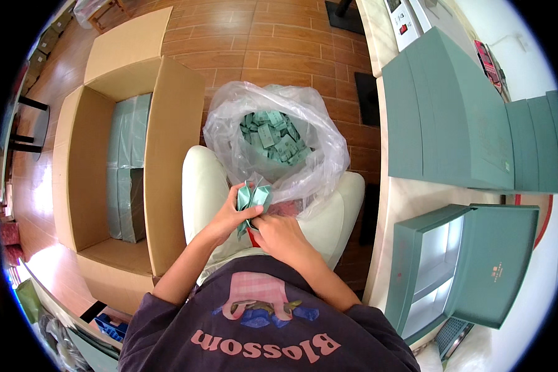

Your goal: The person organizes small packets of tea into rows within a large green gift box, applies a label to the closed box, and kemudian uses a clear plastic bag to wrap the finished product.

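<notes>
My left hand (235, 212) grips small green foil packets (254, 196), thumb across their front, above my lap. Just below and right of them is my right hand (278, 232), its fingers curled at the packets' lower ends; I cannot make out what those fingertips hold. In front of me, between and beyond my white-clad knees, a clear plastic bag (332, 146) stands open, with several similar green packets (266, 135) heaped inside.
At left is an open cardboard carton (177, 118) holding wrapped green boxes (127, 139). At right, a pale bench (378, 260) carries stacked green boxes (446, 111), an open green box with white lining (490, 260), and a white appliance (405, 18). Wood-look tiled floor (279, 43) lies ahead.
</notes>
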`<state>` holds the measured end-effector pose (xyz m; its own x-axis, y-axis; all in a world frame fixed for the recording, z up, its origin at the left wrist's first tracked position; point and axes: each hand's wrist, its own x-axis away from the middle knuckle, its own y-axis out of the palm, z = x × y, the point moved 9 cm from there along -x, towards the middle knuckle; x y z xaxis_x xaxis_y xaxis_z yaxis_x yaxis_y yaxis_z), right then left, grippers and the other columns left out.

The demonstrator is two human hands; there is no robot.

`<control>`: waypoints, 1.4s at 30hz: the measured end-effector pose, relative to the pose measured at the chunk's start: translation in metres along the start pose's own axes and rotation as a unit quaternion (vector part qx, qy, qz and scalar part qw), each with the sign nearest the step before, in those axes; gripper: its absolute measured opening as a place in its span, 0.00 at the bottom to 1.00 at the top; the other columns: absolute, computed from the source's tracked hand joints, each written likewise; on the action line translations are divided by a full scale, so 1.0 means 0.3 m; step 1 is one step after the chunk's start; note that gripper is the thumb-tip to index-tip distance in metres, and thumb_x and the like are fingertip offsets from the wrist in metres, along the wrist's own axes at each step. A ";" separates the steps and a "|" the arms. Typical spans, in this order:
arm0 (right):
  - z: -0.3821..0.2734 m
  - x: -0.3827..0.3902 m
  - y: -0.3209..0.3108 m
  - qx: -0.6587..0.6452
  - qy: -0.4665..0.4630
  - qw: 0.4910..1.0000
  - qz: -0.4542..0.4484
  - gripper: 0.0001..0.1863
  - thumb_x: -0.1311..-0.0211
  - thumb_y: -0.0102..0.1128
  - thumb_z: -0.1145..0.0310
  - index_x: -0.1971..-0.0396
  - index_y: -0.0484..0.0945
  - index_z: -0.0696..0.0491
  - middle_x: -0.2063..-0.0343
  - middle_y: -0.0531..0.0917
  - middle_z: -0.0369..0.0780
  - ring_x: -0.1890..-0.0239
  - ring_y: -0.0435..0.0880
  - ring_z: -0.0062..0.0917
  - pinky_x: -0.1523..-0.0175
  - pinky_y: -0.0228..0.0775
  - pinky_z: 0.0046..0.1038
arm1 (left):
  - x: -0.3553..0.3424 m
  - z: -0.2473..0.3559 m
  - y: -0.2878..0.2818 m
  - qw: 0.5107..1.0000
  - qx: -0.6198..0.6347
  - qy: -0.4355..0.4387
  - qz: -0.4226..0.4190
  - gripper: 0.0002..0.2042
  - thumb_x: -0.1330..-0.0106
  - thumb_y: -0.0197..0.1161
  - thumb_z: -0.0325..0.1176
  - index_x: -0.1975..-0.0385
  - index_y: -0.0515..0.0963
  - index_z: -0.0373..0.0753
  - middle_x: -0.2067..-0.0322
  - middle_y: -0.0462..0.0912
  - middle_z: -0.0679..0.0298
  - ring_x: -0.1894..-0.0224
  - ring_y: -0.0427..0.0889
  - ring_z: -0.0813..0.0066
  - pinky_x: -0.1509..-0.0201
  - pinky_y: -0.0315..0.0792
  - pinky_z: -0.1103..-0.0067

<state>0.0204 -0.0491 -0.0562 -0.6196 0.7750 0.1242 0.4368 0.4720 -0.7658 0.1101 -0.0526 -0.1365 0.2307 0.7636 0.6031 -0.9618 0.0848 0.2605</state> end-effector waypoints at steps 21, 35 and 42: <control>0.218 -0.042 -0.072 -0.298 0.190 0.920 0.168 0.28 0.29 0.35 0.49 0.44 0.67 0.57 0.65 0.80 0.55 0.59 0.79 0.50 0.54 0.68 0.42 | 0.033 0.081 0.069 0.998 0.005 0.049 0.027 0.46 0.45 0.72 0.36 0.32 0.46 0.41 0.41 0.62 0.58 0.39 0.63 0.69 0.36 0.59 0.73; -0.006 0.009 -0.163 -0.244 -0.039 0.958 0.145 0.26 0.44 0.64 0.66 0.45 0.69 0.51 0.66 0.74 0.39 0.69 0.78 0.29 0.66 0.70 0.28 | 0.016 0.121 -0.034 0.990 0.120 0.005 0.075 0.45 0.46 0.72 0.38 0.33 0.47 0.38 0.45 0.65 0.57 0.43 0.68 0.68 0.42 0.66 0.72; -0.074 0.022 -0.128 -0.156 -0.116 0.964 0.181 0.11 0.52 0.68 0.73 0.76 0.72 0.55 0.73 0.72 0.38 0.72 0.77 0.30 0.69 0.69 0.32 | 0.044 0.151 -0.045 0.995 0.053 0.059 0.068 0.46 0.48 0.73 0.37 0.33 0.47 0.38 0.45 0.64 0.57 0.45 0.68 0.70 0.41 0.64 0.74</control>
<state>0.0141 -0.0527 -0.0119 -0.5027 0.8151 -0.2880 0.8046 0.3193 -0.5007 0.1329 -0.0726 -0.0981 0.0754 0.8337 0.5470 -0.9606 -0.0864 0.2640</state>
